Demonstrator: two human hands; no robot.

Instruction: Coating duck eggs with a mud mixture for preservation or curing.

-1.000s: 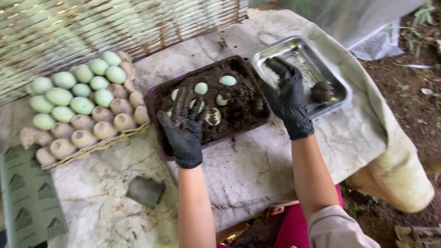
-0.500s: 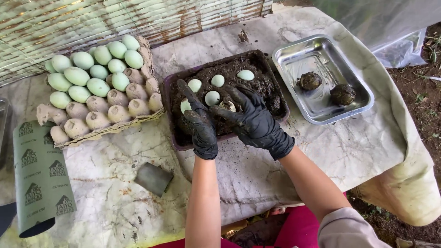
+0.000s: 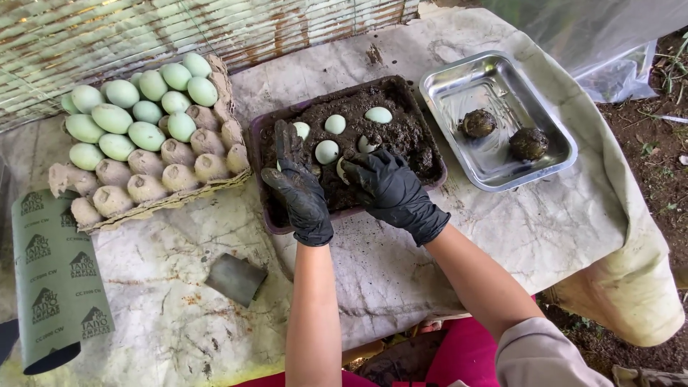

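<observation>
Egg carton (image 3: 150,136) left of mud tray (image 3: 423,154)

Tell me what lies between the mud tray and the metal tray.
In the head view, only a narrow strip of bare, stained table cover separates the mud tray from the metal tray; nothing sits there.

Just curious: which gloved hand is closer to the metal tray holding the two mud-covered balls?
Right. The right hand lies in the mud tray, nearer the metal tray; the left hand is farther away.
</observation>
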